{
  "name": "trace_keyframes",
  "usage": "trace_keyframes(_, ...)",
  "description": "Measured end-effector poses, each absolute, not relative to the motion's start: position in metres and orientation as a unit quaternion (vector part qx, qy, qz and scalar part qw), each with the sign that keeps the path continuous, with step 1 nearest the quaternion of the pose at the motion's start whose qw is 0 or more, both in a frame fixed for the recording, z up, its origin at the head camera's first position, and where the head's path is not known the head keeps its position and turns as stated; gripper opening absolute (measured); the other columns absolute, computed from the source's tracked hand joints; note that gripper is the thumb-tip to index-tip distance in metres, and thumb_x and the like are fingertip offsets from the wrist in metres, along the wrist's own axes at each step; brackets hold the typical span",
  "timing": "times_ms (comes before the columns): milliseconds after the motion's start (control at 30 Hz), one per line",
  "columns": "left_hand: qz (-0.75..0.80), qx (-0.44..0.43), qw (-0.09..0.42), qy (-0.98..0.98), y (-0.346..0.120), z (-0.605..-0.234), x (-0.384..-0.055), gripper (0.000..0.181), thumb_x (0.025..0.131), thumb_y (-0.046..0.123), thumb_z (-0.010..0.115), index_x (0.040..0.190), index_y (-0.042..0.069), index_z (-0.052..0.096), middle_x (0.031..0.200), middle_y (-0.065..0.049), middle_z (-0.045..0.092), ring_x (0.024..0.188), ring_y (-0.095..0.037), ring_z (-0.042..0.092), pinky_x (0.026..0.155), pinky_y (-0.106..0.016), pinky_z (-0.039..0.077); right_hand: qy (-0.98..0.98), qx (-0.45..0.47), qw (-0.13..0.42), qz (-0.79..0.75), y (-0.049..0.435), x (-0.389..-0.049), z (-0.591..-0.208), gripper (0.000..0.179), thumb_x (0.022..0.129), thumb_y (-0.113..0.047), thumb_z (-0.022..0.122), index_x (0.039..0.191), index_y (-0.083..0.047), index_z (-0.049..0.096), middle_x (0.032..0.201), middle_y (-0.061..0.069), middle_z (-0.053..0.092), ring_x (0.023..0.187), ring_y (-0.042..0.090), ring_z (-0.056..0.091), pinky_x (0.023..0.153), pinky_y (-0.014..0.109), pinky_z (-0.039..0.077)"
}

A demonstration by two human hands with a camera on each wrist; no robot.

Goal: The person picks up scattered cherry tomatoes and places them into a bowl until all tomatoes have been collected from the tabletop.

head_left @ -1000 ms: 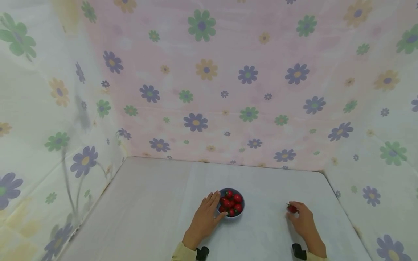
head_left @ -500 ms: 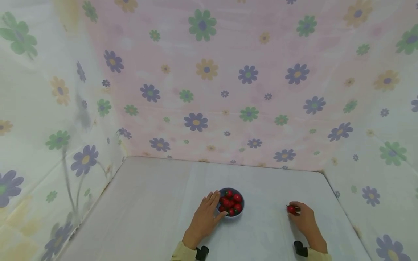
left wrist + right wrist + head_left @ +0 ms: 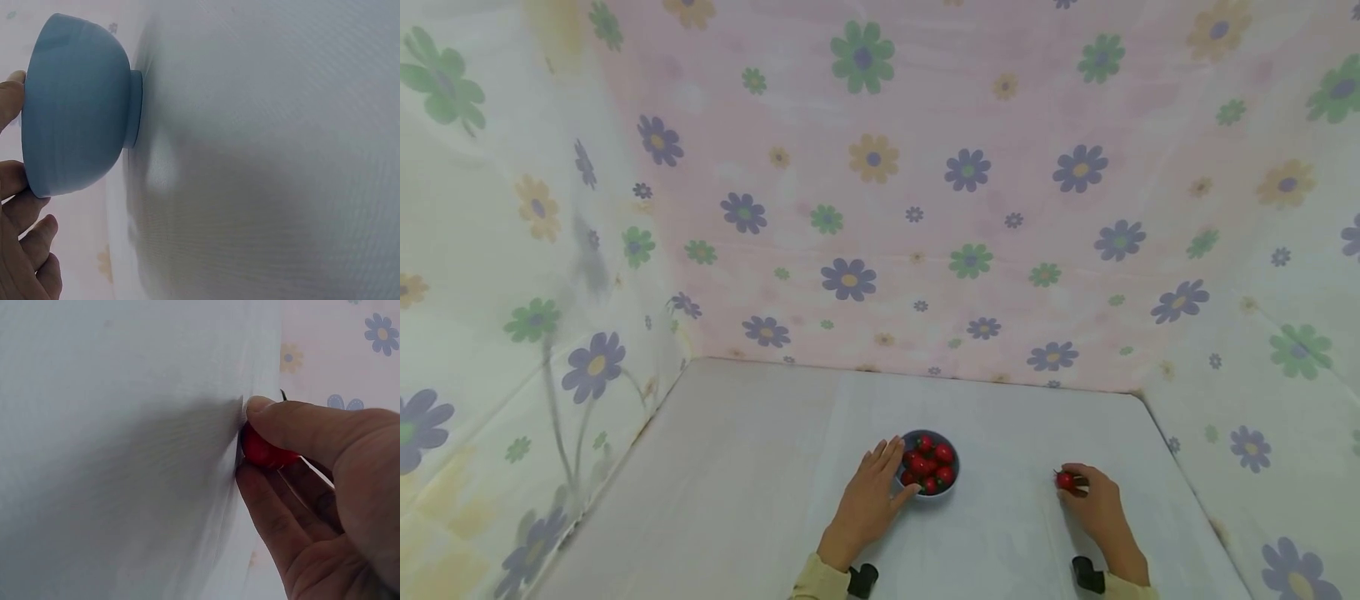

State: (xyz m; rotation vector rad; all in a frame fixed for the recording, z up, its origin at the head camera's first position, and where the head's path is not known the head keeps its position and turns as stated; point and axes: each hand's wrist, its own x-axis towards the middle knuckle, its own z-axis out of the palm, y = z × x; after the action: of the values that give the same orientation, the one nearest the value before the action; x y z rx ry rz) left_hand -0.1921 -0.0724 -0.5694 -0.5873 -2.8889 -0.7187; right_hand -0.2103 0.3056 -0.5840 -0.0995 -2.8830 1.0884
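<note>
A bowl (image 3: 78,106), blue outside, stands upright on the white table and holds several red cherry tomatoes (image 3: 928,462). My left hand (image 3: 867,497) holds the bowl at its left side, with the thumb at the near rim and the fingers along the left rim. In the left wrist view only the fingertips show at the rim. Off to the right, my right hand (image 3: 1096,500) pinches a single cherry tomato (image 3: 265,449) between thumb and fingers, low at the table surface. Its thin stem pokes out past the thumb; the fingers partly hide it.
The white-covered table (image 3: 760,450) meets a flowered pink cloth wall (image 3: 917,250) at the back. Similar flowered cloth hangs on the left and right sides. A black wrist strap piece (image 3: 1086,575) sits at the right sleeve.
The tomato has turned in the right hand's fingers and shows more of its red side. The left hand and the bowl have stayed in place.
</note>
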Motion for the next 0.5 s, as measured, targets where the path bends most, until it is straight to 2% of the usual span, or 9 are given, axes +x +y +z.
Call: trace_keyframes(500, -0.239, -0.193, 0.051, -0.950, -0.073, -0.569, -0.191, 0.074, 0.102, 0.050, 0.053, 0.154, -0.001, 0.040, 0.161, -0.014, 0.041, 0.149, -0.035, 0.037, 0.120, -0.054, 0.032, -0.925, -0.026, 0.054, 0.375, 0.289, -0.203, -0.574, 0.047, 0.084, 0.010, 0.076, 0.129, 0.007, 0.062, 0.126, 0.028, 0.064, 0.114, 0.042, 0.063, 0.092, 0.044, 0.058)
